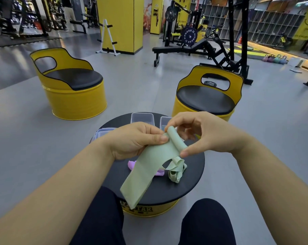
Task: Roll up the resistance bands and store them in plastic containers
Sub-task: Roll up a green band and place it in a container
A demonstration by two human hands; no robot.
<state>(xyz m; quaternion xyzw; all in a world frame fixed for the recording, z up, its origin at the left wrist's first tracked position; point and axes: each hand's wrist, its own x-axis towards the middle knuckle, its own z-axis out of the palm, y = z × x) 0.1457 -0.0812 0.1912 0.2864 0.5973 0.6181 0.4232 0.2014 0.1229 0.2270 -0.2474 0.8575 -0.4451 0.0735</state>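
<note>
Over round black tabletop (190,174), hands (133,140) (202,133) pinch flat, rubbery green band (149,167).

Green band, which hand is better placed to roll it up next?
Probably the right hand: it pinches the curled top end of the green band, while the left hand grips the flat part beside it.

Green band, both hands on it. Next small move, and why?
Probably roll the curl one turn further: left hand and right hand pinch the green band at its top end, only a first curl is made, the rest hangs flat.
</note>
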